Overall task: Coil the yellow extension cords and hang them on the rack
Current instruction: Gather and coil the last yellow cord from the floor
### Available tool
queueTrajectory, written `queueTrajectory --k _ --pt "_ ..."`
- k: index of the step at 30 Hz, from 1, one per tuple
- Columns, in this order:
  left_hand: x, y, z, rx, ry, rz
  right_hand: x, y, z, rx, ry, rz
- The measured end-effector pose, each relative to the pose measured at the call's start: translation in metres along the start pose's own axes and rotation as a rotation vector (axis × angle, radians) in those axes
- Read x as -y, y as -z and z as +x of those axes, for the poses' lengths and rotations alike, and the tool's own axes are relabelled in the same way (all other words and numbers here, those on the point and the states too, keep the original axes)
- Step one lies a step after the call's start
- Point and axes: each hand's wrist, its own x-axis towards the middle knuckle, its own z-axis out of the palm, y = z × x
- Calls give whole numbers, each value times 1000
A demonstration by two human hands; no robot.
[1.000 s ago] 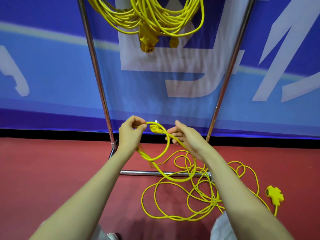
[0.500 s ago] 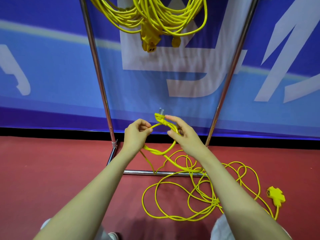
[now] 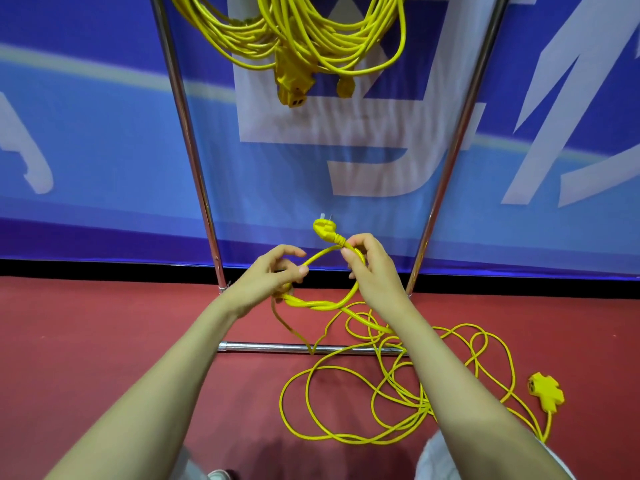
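Below, red floor [image 3: 104, 341], loose yellow cord [image 3: 311, 304], blue banner [image 3: 104, 133] behind rack [image 3: 277, 347]

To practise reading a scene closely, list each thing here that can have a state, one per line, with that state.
Left hand: grips the cord's small loop.
Right hand: pinches the cord just below the plug.
Plug: unplugged, held up, prongs upward.
Cord: one small loop made, the rest loose on the floor.
Socket block: lying on the floor.
Hung cords: coiled, hanging on the rack.
Rack: upright.
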Motion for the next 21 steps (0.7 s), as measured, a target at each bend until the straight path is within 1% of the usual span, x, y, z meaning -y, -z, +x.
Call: queueTrajectory --k 2,4,6,8,11,12,14,16,18,21 --pt "-3 10 -4 150 0 -46 -2 4 2 -45 -8 -32" --pt "-6 14 -7 226 -18 4 -2 9 3 -92 -27 -51" --pt "-5 12 -6 200 -11 156 -5 10 4 -108 -31 -80" --pt "-1 6 -4 135 7 346 -7 7 3 -97 -22 -135" --pt "8 -2 1 30 6 520 -9 2 2 -83 5 -266" --pt "11 -4 4 7 6 590 -6 2 1 -70 19 -250" --pt "21 -8 10 -6 37 765 3 2 -2 -12 9 -102" --pt "32 -9 14 -39 97 865 10 0 -4 35 3 -12" --pt "44 -4 16 -122 166 867 11 -2 -3 68 -17 83" --pt "56 6 16 -274 245 861 9 -3 0 50 -56 308"
